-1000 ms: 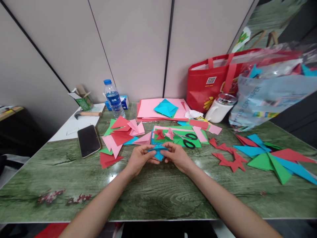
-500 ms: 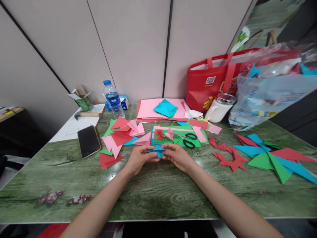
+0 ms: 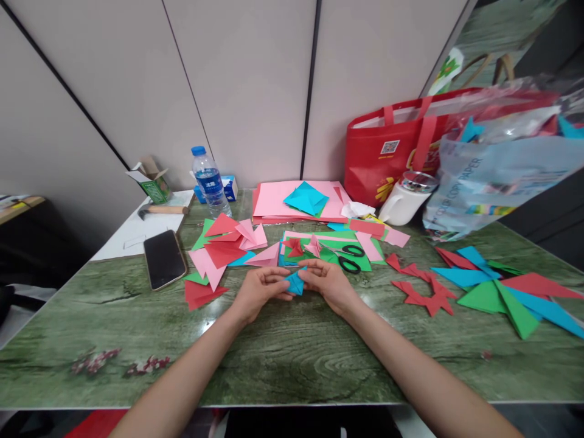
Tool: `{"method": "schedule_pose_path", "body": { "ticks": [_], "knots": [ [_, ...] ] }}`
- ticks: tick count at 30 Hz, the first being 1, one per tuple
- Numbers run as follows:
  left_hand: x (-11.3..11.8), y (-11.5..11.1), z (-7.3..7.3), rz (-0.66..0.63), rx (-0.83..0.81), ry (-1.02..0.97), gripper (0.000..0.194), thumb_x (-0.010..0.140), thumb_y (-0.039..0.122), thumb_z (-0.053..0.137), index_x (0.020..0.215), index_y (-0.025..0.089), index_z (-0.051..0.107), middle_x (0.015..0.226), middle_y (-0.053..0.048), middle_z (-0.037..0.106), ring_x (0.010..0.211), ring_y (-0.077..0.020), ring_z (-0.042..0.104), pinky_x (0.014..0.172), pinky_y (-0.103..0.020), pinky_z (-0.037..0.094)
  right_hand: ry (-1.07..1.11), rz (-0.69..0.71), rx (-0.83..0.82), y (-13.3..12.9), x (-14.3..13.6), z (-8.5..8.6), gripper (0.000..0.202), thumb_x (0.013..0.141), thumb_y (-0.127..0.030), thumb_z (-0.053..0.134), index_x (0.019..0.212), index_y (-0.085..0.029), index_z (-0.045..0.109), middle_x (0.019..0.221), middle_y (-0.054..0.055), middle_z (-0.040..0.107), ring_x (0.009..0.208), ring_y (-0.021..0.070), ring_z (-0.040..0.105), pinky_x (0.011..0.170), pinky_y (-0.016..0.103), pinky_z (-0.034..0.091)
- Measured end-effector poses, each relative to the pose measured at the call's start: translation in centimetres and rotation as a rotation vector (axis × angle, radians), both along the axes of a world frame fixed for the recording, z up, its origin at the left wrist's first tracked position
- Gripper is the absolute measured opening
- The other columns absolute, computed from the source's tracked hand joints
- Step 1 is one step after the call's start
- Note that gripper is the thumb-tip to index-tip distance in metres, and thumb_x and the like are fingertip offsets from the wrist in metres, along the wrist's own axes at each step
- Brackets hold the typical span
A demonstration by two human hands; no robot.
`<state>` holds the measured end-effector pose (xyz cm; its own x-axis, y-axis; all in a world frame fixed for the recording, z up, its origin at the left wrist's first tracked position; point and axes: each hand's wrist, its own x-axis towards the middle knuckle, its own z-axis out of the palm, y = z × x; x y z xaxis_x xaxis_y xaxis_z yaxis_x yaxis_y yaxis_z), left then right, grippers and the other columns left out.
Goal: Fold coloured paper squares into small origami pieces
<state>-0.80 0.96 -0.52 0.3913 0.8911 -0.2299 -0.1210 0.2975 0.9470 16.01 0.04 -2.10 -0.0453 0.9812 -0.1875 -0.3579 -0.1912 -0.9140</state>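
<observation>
A small piece of folded blue paper (image 3: 296, 284) is pinched between my two hands over the near middle of the table. My left hand (image 3: 261, 290) grips its left side, and the fingers there hide part of it. On its right edge my right hand (image 3: 329, 286) closes with thumb and fingers. Just beyond them lie green and pink sheets (image 3: 336, 260), topped by a small red folded piece (image 3: 293, 246), a pink folded piece (image 3: 314, 245) and black-handled scissors (image 3: 349, 264).
Red and pink folded papers (image 3: 223, 255) and a phone (image 3: 165, 260) lie to the left, near a hammer (image 3: 166, 210) and a water bottle (image 3: 212, 185). Rightward are a red paper chain (image 3: 429, 303), folded strips (image 3: 497, 298), a white mug (image 3: 404, 201) and a red bag (image 3: 378, 152).
The blue folded paper has been turned in my fingers: it looked wide and flat with a peak, and now shows a squarer, creased face. Both hands stay in nearly the same place.
</observation>
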Motion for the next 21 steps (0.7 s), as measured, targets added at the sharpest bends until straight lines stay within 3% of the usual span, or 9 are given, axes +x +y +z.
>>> {"method": "schedule_pose_path", "body": {
  "ticks": [4,9,16,21],
  "knots": [
    [-0.02,-0.19,-0.03,-0.163,0.005,0.097,0.031,0.064,0.027,0.072,0.087,0.008,0.063,0.072,-0.010,0.070,0.064,-0.0201,0.068,0.060,-0.031,0.055,-0.107,-0.010,0.032,0.08,0.07,-0.07,0.034,0.047,-0.031,0.081,0.072,-0.014,0.064,0.057,-0.002,0.062,0.051,0.0101,0.055,0.050,0.023,0.046],
    [0.19,-0.51,0.14,-0.261,0.025,0.113,0.031,0.071,0.032,0.066,0.092,0.010,0.064,0.078,-0.011,0.071,0.070,-0.0204,0.068,0.063,-0.030,0.055,-0.159,-0.025,0.071,0.06,-0.07,0.01,0.032,0.053,-0.036,0.077,0.073,-0.015,0.064,0.057,-0.001,0.062,0.049,0.0109,0.054,0.049,0.024,0.044],
    [0.46,-0.84,0.18,-0.265,-0.015,0.095,0.032,0.068,0.034,0.069,0.087,0.009,0.063,0.078,-0.012,0.070,0.070,-0.0217,0.068,0.065,-0.033,0.055,-0.286,-0.031,0.213,-0.13,-0.22,0.14,0.029,0.057,-0.037,0.074,0.076,-0.017,0.065,0.060,0.000,0.063,0.054,0.0138,0.057,0.053,0.026,0.046],
    [0.67,-1.02,-0.09,-0.247,-0.044,0.073,0.029,0.069,0.037,0.067,0.077,0.009,0.059,0.076,-0.012,0.071,0.069,-0.0215,0.069,0.066,-0.033,0.055,-0.315,-0.019,0.196,-0.19,-0.53,0.53,0.027,0.065,-0.044,0.066,0.068,-0.018,0.062,0.057,-0.001,0.060,0.049,0.0114,0.052,0.048,0.024,0.043]
  ]
}}
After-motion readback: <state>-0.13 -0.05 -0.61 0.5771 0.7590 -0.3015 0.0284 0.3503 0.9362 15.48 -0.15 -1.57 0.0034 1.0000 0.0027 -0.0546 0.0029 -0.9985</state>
